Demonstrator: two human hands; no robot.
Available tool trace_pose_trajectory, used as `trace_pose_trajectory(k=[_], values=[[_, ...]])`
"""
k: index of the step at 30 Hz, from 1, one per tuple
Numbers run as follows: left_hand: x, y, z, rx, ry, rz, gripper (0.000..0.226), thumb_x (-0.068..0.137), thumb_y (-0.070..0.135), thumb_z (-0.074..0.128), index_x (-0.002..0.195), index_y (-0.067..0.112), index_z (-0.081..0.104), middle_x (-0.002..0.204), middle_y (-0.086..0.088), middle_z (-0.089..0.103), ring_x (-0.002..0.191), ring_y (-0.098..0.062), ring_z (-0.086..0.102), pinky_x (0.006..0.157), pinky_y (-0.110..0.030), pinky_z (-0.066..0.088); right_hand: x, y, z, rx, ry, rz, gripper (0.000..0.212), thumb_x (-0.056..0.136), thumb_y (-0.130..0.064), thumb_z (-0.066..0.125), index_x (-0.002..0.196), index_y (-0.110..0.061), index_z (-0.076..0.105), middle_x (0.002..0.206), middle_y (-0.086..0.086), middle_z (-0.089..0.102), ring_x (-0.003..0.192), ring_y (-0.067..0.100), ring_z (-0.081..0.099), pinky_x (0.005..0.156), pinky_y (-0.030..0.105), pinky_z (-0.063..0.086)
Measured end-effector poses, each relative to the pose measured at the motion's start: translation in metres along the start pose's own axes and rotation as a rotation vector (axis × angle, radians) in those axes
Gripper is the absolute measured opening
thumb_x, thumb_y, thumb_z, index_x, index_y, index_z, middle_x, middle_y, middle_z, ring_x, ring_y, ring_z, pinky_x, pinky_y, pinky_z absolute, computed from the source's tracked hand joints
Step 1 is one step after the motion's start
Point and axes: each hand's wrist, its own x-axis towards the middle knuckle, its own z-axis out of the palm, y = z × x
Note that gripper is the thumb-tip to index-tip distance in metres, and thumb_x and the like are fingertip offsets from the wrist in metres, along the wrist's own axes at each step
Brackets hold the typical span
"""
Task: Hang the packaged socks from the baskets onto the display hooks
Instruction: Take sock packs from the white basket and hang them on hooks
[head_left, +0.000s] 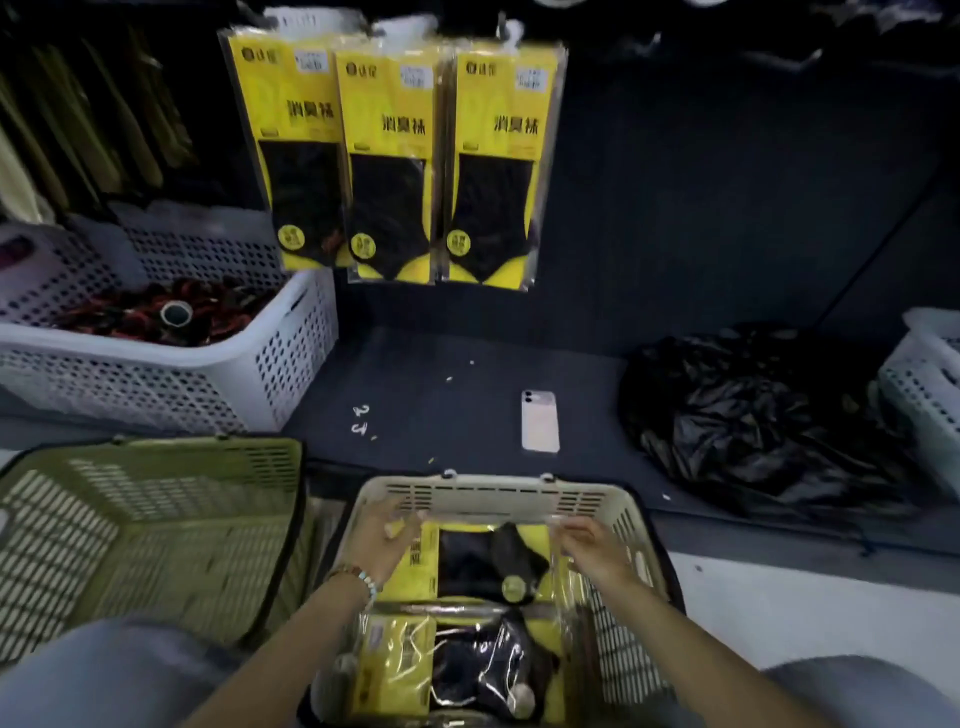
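Fingers (400, 519) of the left hand (382, 540) curl round the far left corner of the top yellow-and-black sock pack in clear film (488, 561). The right hand (592, 553) pinches its far right corner between bent fingertips; neither hand is spread wide. The pack lies flat in the cream slotted plastic basket (498, 496), on top of a second like pack (457, 660) nearer the person. Blur leaves it unsure whether the grip takes one pack or two. The glossy film could slip from so small a pinch on the lift, or cling and drag the lower pack up with it. Above, three rows of matching hung packs (389, 156) crowd together. Their hooks are out of view, so threading another could knock a front pack onto the dark shelf (441, 374).
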Motion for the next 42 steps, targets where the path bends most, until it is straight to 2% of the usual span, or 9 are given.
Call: trace_pose_trajectory(k=[4,9,14,21,25,29,32,35,42], values=[[-0.010,-0.036,-0.002,0.203,0.047,-0.140,0.057,0.085,0.020,0.065,0.135,0.004,0.042,0.115,-0.030,0.055,0.105,-0.041,0.054,0.088,-0.043,0.045,0.001,0.024,0.007,-0.119,0.033,0.065,0.051,0.083,-0.022,0.073,0.125,0.001,0.054,0.124,0.015,0.059,0.114,0.027,0.057,0.089,0.028,0.045],[-0.012,-0.042,0.009,-0.031,0.033,-0.411,0.083,0.087,0.020,0.063,0.147,0.004,0.007,0.144,-0.021,0.035,0.124,-0.034,0.045,0.099,-0.039,0.039,0.003,0.039,0.011,-0.144,-0.046,0.182,0.058,0.081,-0.031,0.075,0.125,-0.002,0.051,0.126,0.014,0.057,0.111,0.026,0.056,0.081,0.027,0.044],[-0.011,-0.044,0.017,0.128,-0.165,-0.373,0.055,0.093,0.033,0.052,0.140,0.008,0.036,0.137,-0.016,0.047,0.121,-0.031,0.049,0.100,-0.037,0.041,0.003,0.037,0.006,-0.038,-0.119,0.259,0.090,0.077,-0.035,0.078,0.146,-0.006,0.030,0.148,0.014,0.039,0.132,0.032,0.041,0.104,0.039,0.038],[-0.010,-0.035,0.018,0.024,-0.094,-0.339,0.061,0.088,0.037,0.058,0.139,0.009,0.037,0.135,-0.013,0.047,0.121,-0.029,0.047,0.099,-0.034,0.039,0.005,0.012,0.003,0.141,-0.257,0.226,0.117,0.067,-0.051,0.078,0.153,-0.018,0.006,0.158,0.010,0.018,0.144,0.030,0.020,0.113,0.049,0.023],[0.000,-0.001,0.004,-0.342,0.099,-0.204,0.059,0.083,0.024,0.068,0.135,0.015,0.041,0.135,-0.010,0.050,0.121,-0.029,0.050,0.103,-0.043,0.041,0.001,-0.026,-0.001,0.340,-0.221,0.128,0.117,0.060,-0.055,0.081,0.151,-0.019,0.018,0.155,0.006,0.027,0.143,0.026,0.025,0.110,0.043,0.026],[0.002,0.045,-0.008,-0.680,0.036,-0.373,0.099,0.054,0.057,0.075,0.138,0.021,0.035,0.135,-0.006,0.048,0.122,-0.026,0.048,0.103,-0.041,0.037,-0.005,-0.058,-0.007,0.643,-0.212,0.104,0.115,0.042,-0.049,0.088,0.142,-0.017,0.038,0.137,0.005,0.054,0.129,0.025,0.048,0.108,0.047,0.039],[0.003,0.083,-0.007,-0.967,-0.151,-0.275,0.059,0.065,0.049,0.067,0.118,0.031,0.048,0.120,0.002,0.056,0.099,-0.015,0.061,0.084,-0.029,0.051,-0.010,-0.069,-0.009,0.737,-0.213,0.114,0.104,0.045,-0.046,0.088,0.134,-0.017,0.043,0.130,0.004,0.058,0.120,0.024,0.056,0.103,0.044,0.044],[0.007,0.111,0.000,-1.016,-0.022,-0.181,0.014,0.085,0.029,0.060,0.095,0.025,0.052,0.095,0.001,0.060,0.079,-0.011,0.066,0.068,-0.025,0.057,-0.013,-0.075,-0.015,0.682,-0.305,0.093,0.105,0.048,-0.047,0.088,0.137,-0.011,0.044,0.132,0.010,0.057,0.121,0.028,0.056,0.106,0.049,0.042],[0.007,0.151,-0.001,-0.717,0.096,0.149,0.007,0.093,0.029,0.054,0.096,0.030,0.060,0.094,0.017,0.065,0.086,0.006,0.064,0.085,-0.029,0.051,-0.016,-0.098,-0.037,0.431,0.016,-0.280,0.072,0.082,-0.024,0.073,0.141,-0.019,0.033,0.140,0.001,0.044,0.126,0.015,0.046,0.104,0.031,0.040]])
